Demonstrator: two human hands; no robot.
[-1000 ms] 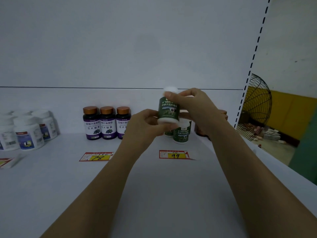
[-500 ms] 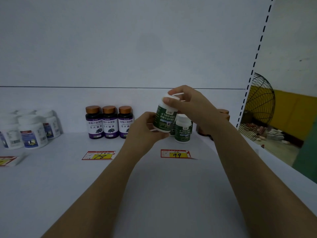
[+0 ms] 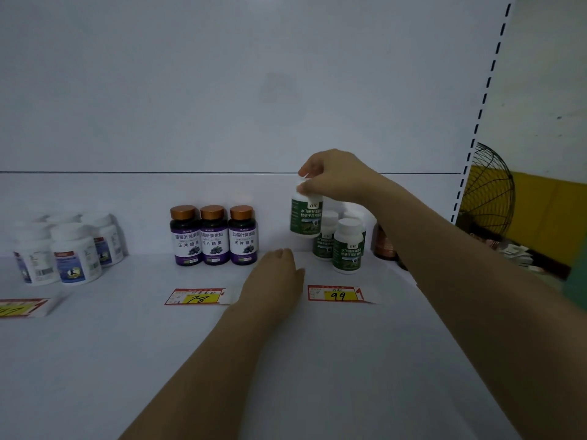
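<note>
Our right hand (image 3: pixel 336 177) is pinching the upright green bottle (image 3: pixel 306 219) from the top, mid-frame, just above our slack, empty left hand (image 3: pixel 276 277).

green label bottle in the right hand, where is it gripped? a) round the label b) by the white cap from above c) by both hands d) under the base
b: the right hand pinches the green label bottle by its white cap from above; the left hand is off it.
</note>
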